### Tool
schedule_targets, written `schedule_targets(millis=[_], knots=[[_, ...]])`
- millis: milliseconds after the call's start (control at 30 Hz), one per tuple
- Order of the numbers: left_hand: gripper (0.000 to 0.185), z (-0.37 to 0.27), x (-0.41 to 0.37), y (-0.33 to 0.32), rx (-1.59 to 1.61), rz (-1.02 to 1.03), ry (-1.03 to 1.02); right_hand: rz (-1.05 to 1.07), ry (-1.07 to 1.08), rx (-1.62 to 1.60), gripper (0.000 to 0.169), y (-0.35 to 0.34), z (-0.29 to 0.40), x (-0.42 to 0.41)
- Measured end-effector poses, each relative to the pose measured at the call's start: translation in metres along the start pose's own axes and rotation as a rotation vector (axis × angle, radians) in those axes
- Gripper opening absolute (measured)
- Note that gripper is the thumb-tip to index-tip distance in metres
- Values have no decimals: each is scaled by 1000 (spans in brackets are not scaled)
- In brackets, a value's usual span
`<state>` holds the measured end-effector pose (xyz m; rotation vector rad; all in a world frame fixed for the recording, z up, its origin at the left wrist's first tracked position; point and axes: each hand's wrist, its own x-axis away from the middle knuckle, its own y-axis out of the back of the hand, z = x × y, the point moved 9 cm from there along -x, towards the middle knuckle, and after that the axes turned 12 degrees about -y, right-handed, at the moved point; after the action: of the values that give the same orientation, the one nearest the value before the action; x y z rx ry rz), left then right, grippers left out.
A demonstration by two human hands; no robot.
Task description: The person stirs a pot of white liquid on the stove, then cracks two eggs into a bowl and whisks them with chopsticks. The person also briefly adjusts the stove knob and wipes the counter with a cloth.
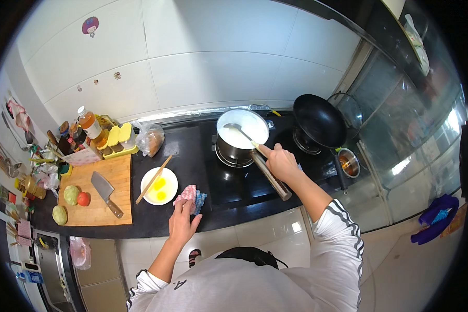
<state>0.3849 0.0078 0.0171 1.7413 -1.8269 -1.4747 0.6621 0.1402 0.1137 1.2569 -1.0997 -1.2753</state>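
My right hand [277, 162] grips the pale handle of a metal spoon or ladle [238, 129]. Its head dips into white, cloudy contents in a steel saucepan [236, 153], which stands on the left burner of the black gas hob [234, 187]. The pan's long handle [271, 177] runs towards me beneath that hand. On the counter's front part, the fingertips of my left hand [183, 224] rest on a crumpled pink and blue cloth [190, 194], thumb spread away. Just beyond lies a white bowl [145, 183] holding two egg yolks [160, 189], with chopsticks [154, 179] across it.
A black wok [319, 119] tilts on the right burner, beside a small metal bowl [349, 163]. At left, a wooden cutting board [117, 175] carries a cleaver [103, 185], a tomato [83, 199] and pale green vegetables [71, 194]. Behind it stand bottles [91, 126] and yellow-lidded seasoning boxes [120, 136].
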Motion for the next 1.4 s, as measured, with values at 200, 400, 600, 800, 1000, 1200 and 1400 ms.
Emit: schedule_targets(millis=[200, 400, 600, 800, 1000, 1200, 1400], knots=[[52, 3, 3, 1, 13, -9, 43, -14, -53, -117, 41, -12, -30, -16], [51, 4, 4, -5, 14, 9, 69, 274, -176, -556, 32, -3, -59, -17], [51, 1, 3, -7, 48, 31, 90, 731, -520, -1263, 38, -37, -70, -7], [51, 1, 4, 0, 15, 1, 69, 831, -615, -1695, 34, -49, -60, 3], [51, 6, 6, 1, 55, 16, 108, 769, -600, -1772, 35, -32, -69, 6], [52, 5, 4, -3, 67, 16, 96, 687, -551, -1711, 38, -8, -80, 11], [52, -1, -2, -1, 65, 4, 51, 632, -510, -1615, 39, 20, -82, 20]])
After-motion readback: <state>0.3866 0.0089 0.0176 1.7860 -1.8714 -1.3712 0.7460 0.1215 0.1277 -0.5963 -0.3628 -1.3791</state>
